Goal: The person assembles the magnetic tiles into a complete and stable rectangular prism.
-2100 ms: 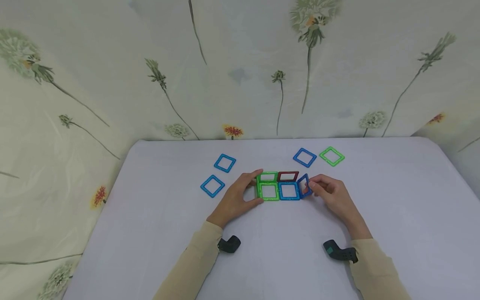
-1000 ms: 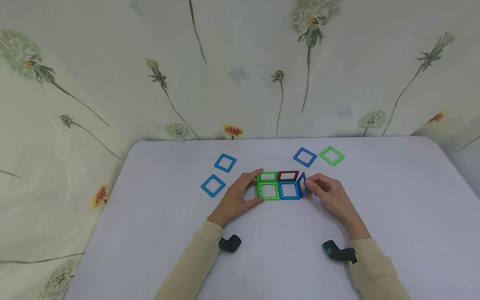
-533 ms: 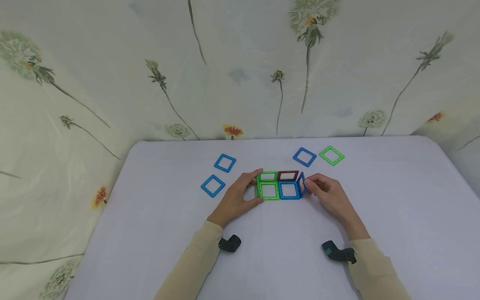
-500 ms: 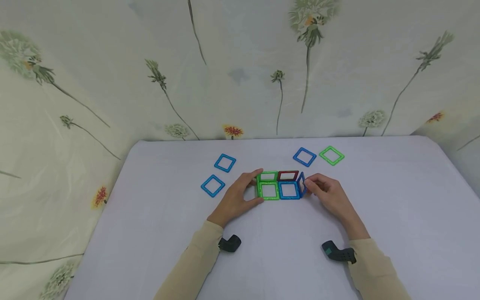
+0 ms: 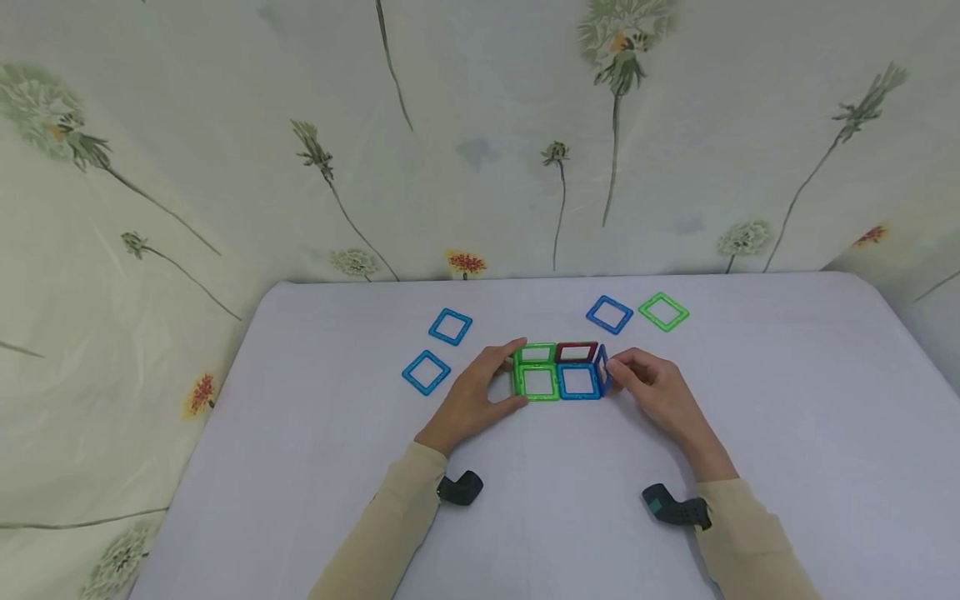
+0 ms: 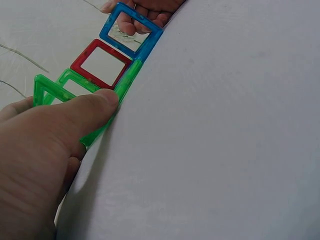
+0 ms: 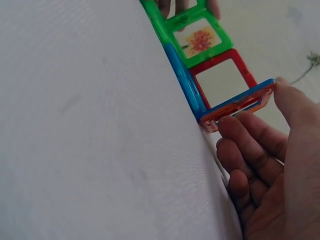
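Note:
In the head view, square magnetic tiles form a joined row at mid-table. A green tile (image 5: 542, 397) and a blue tile (image 5: 580, 396) lie flat, with a green tile (image 5: 536, 346) and a red tile (image 5: 577, 344) standing behind them. My left hand (image 5: 476, 392) grips the left end, thumb at the front corner and index finger at the back. An upright green tile (image 6: 55, 89) shows there in the left wrist view. At the right end, my right hand (image 5: 663, 387) pinches a blue tile (image 7: 240, 100), nearly upright, its lower edge against the flat blue tile.
Two loose blue tiles, one farther back (image 5: 438, 335) and one nearer (image 5: 417, 384), lie left of the row. Behind it on the right are another blue tile (image 5: 596, 320) and a green tile (image 5: 652, 320). A floral cloth (image 5: 480, 200) hangs behind the white table (image 5: 540, 533).
The blue tile in my right hand has swung from leaning outward to nearly upright, and the right hand has shifted slightly left. My left hand stays in place.

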A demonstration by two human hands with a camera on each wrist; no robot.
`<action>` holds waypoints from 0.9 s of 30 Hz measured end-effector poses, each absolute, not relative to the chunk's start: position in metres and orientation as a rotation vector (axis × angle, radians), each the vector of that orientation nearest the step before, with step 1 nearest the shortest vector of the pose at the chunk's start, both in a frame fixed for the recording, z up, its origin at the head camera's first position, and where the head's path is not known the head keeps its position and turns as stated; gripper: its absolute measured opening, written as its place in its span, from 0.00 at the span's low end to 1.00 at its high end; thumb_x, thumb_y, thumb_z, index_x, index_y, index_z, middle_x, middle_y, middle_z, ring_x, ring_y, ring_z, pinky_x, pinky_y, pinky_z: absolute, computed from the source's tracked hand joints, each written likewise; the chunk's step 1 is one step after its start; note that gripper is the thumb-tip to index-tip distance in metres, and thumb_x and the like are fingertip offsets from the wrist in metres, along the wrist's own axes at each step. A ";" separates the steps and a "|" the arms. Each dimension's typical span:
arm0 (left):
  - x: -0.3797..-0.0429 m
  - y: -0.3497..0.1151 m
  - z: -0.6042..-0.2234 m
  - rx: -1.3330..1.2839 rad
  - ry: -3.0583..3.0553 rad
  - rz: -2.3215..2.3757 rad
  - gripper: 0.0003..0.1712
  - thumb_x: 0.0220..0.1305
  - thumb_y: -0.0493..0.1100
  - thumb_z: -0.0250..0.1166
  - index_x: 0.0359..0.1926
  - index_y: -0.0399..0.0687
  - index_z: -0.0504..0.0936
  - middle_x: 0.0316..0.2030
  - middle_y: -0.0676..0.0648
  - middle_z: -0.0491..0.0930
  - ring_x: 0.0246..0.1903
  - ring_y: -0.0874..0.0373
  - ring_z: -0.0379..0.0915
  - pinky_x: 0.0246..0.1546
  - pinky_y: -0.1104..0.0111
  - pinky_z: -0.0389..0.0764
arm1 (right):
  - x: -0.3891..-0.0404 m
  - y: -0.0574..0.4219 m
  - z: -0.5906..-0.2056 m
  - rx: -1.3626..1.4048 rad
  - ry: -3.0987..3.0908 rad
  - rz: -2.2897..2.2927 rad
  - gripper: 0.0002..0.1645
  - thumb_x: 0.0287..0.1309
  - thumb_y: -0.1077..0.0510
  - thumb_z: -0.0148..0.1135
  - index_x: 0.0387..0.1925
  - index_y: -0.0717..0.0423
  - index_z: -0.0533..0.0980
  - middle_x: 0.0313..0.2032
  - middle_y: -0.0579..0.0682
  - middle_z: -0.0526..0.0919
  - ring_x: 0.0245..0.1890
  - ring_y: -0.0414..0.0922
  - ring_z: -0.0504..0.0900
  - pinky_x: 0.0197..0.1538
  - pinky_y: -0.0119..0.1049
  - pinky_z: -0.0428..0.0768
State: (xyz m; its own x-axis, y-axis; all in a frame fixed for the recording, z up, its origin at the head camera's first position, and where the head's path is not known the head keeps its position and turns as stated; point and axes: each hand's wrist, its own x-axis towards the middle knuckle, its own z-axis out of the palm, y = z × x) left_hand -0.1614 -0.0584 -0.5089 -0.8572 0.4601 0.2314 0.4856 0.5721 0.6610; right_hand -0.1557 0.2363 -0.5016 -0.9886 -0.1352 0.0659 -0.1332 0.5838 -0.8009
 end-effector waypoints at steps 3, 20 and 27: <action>-0.161 -0.058 -0.509 -0.827 -2.756 -1.172 0.52 0.54 0.48 0.71 0.71 0.75 0.49 0.55 0.58 0.69 0.53 0.66 0.68 0.58 0.71 0.74 | -0.155 0.236 -0.502 -0.236 2.800 -1.415 0.18 0.65 0.42 0.52 0.41 0.49 0.78 0.30 0.48 0.82 0.32 0.41 0.77 0.39 0.26 0.70; -0.161 -0.059 -0.509 -0.822 -2.764 -1.184 0.52 0.54 0.48 0.71 0.71 0.77 0.47 0.57 0.59 0.68 0.54 0.67 0.67 0.59 0.71 0.73 | -0.154 0.234 -0.501 -0.243 2.806 -1.424 0.17 0.65 0.42 0.53 0.40 0.49 0.78 0.30 0.47 0.83 0.31 0.40 0.78 0.39 0.26 0.70; -0.160 -0.058 -0.509 -0.820 -2.764 -1.174 0.52 0.54 0.48 0.71 0.71 0.77 0.47 0.57 0.59 0.68 0.55 0.66 0.68 0.59 0.71 0.73 | -0.155 0.235 -0.502 -0.248 2.806 -1.431 0.17 0.65 0.43 0.53 0.40 0.49 0.78 0.30 0.47 0.83 0.31 0.40 0.78 0.39 0.25 0.71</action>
